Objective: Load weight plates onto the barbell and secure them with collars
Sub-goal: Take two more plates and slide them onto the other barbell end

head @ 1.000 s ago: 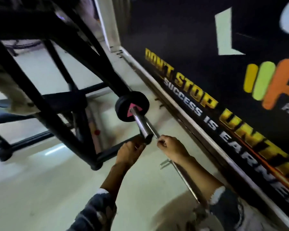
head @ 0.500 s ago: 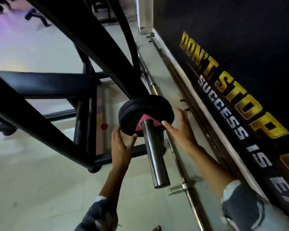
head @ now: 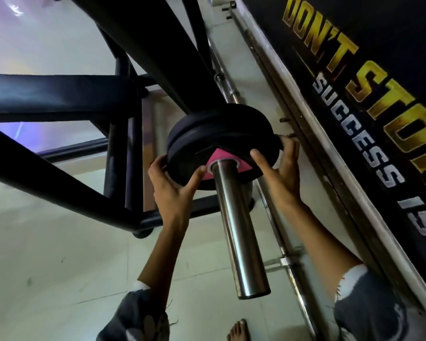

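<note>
Chrome-bright, the barbell sleeve (head: 241,232) runs its long axis from the plates down toward the camera, free end nearest. Two black weight plates (head: 217,141) sit threaded on it at the far end, the outer with a pink patch around the bore. The left hand (head: 175,190) and right hand (head: 280,173) clasp the outer plate's rim from either side, fingers curled over its edge. Black rack beams (head: 59,173) cross at left; a second bar (head: 298,286) lies on the floor beside the lettered wall (head: 354,94).

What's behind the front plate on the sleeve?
A second black plate sits right behind the front plate, both on the sleeve. Anything further in is hidden by the plates and the black frame.
</note>
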